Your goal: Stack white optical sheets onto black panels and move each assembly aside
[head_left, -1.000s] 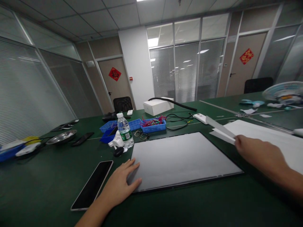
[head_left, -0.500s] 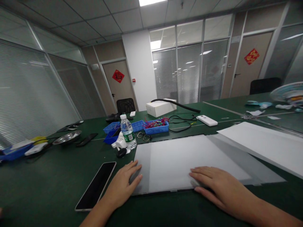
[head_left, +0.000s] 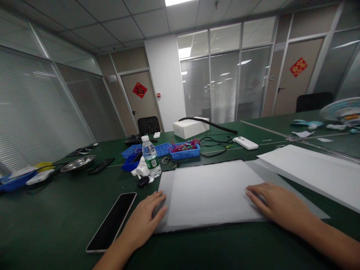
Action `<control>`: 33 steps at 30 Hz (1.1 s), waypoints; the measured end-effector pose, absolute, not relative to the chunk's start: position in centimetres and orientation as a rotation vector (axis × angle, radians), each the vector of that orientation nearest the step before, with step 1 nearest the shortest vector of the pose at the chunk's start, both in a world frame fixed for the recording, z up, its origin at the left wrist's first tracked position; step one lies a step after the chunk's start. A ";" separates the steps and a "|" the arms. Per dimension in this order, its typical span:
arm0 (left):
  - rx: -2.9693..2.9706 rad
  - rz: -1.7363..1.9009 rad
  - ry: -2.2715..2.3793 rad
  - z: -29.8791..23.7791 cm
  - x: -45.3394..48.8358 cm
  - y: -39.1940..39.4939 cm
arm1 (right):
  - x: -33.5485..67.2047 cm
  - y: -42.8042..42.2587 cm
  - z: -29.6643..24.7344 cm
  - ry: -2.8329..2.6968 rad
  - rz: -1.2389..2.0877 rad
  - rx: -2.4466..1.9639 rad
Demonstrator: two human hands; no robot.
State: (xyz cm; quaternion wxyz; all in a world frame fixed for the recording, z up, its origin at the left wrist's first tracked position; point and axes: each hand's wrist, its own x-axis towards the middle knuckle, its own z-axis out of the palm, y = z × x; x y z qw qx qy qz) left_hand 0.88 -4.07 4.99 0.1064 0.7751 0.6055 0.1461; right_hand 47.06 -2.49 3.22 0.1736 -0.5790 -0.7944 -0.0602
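Panel (head_left: 167, 184) is flat on the table (head_left: 56, 225), with a sheet (head_left: 208, 191) on top that pokes out past its right side. My left hand (head_left: 146, 215) is at the panel's left edge, right hand (head_left: 277, 202) over on the sheet's right part. Phone's (head_left: 112, 223) just left of the left hand. Bottle (head_left: 152, 159) is behind the panel's far left corner, glasses (head_left: 170, 162) right beside it, then a tray (head_left: 185, 154) with wires (head_left: 182, 145) in it behind those. Box (head_left: 191, 129) sits further back, hose (head_left: 213, 124) lying across it. Paper's (head_left: 312, 172) off to the right.
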 end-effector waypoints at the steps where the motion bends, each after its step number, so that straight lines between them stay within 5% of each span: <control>1: 2.286 0.441 1.782 4.9 0.8 -4.0 | 46.5 -2.8 3.3 -2.291 -0.168 -1.589; 16: 2.287 0.370 1.850 4.9 1.0 -3.8 | 45.2 -2.9 3.1 -2.522 -0.193 -1.180; 24: 2.280 0.358 1.859 4.8 1.1 -3.5 | 46.6 -1.9 2.3 -2.237 -0.353 -1.537; 33: 2.290 0.392 1.841 5.1 1.0 -3.8 | 47.0 -1.6 1.9 -2.171 -0.168 -1.702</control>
